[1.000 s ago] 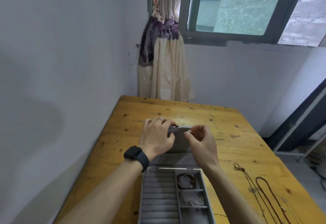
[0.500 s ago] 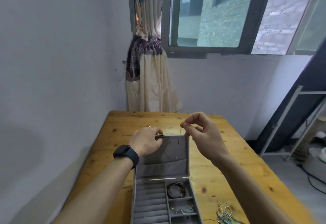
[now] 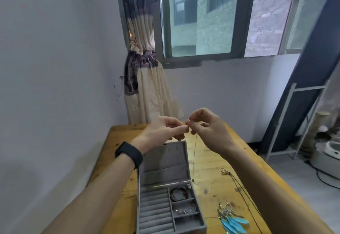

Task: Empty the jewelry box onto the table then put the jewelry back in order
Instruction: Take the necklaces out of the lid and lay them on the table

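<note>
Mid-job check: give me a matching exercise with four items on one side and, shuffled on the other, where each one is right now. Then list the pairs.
Items
1. thin metal chain necklace
2. reddish-brown bead bracelet
3. blue feather earrings with silver hoops
4. black smartwatch

Places
A. on the wooden table, right of the grey felt jewelry box
B. dangling where the pinched fingertips of the left hand and right hand meet
C. round the left wrist
D. in the box's right column, in the compartment nearest the lid

Pairs: 1-B, 2-D, 3-A, 4-C
</note>
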The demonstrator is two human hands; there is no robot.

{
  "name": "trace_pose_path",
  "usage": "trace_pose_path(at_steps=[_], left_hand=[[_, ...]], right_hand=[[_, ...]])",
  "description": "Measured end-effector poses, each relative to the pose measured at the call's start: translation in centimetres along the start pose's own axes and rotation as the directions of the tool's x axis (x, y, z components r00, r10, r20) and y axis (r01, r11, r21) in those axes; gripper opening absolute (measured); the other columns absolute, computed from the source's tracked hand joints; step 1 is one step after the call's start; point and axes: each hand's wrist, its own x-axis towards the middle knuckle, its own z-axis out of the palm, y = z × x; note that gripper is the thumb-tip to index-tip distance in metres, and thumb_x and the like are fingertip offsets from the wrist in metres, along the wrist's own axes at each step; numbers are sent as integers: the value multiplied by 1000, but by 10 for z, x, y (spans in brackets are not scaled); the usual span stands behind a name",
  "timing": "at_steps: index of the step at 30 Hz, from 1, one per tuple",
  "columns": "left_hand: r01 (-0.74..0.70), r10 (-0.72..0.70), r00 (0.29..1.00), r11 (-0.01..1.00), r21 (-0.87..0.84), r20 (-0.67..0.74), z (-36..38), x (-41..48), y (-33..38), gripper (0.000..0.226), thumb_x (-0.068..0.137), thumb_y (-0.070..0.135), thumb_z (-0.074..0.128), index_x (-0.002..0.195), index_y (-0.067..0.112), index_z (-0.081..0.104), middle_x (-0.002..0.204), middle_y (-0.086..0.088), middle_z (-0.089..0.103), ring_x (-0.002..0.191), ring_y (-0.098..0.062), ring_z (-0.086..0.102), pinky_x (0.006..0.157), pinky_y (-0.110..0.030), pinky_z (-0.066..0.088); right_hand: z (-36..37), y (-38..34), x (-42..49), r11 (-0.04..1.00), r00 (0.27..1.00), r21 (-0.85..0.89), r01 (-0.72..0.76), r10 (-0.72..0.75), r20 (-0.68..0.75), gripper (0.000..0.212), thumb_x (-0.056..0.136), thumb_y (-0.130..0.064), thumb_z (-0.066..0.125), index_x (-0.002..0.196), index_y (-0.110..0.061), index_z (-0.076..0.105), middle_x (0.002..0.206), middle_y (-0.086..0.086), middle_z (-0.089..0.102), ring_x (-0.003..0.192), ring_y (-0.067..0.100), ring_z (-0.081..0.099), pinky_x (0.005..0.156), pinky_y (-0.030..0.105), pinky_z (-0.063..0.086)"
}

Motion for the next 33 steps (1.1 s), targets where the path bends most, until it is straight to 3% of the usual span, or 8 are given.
trace_pose_path(at_steps=[5,10,15,18,22,29,31,33], left_hand=[[1,-19,997,967,-253,-69,14,-6,20,27,95,35,63,101,11,73,78,-5,67,75,-20,67,79,-35,58],[69,-122,990,849,-524,-67,36,0,32,20,97,28,60,90,12,70,71,0,61,67,-17,62,69,-31,49],[173,-182,982,790,-589,44,76,7,32,19,95,25,61,80,14,67,69,2,58,63,-17,61,66,-30,46],[257,-222,966,739,-623,134,107,10,30,18,94,26,61,80,15,64,64,5,51,60,-15,55,65,-28,45],[352,-240,935,717,-602,261,148,12,28,17,93,27,62,83,15,70,58,4,30,53,-14,39,59,-26,38],[401,-231,912,673,-622,338,190,29,38,19,95,29,61,102,17,73,56,6,23,51,-12,29,59,-26,36],[401,-249,915,650,-646,317,199,36,39,17,95,28,61,102,16,70,58,6,29,51,-13,35,59,-27,38],[404,-280,915,636,-658,291,207,43,38,14,95,26,60,98,15,68,60,5,38,53,-14,41,61,-27,40]], right_hand=[[-20,16,-40,993,989,19,-119,117,88,16,91,-26,72,103,-19,65,95,1,72,81,20,69,70,30,59],[-34,59,-104,972,950,-52,-227,233,207,10,90,-34,71,99,-29,72,93,-14,71,89,5,66,76,22,57],[-43,90,-154,935,935,61,-351,353,-31,7,93,-23,69,98,-25,73,90,-14,71,88,0,64,70,12,50],[-51,101,-177,880,877,265,-395,447,-178,8,92,-17,70,98,-19,75,94,-7,72,87,-1,65,67,12,49],[-63,121,-201,839,764,292,-459,540,-353,7,90,-22,72,89,-15,75,112,-12,64,102,-11,55,78,12,42],[-89,141,-238,595,715,668,-448,686,-132,22,97,-5,46,80,-8,60,112,8,74,112,24,67,93,38,48],[-97,144,-246,466,680,801,-375,726,-103,17,97,-3,46,83,-8,52,104,19,73,101,30,70,89,41,51],[-105,147,-253,468,645,796,-383,753,-132,12,98,-2,50,87,-8,48,86,19,70,83,30,69,79,38,53]])
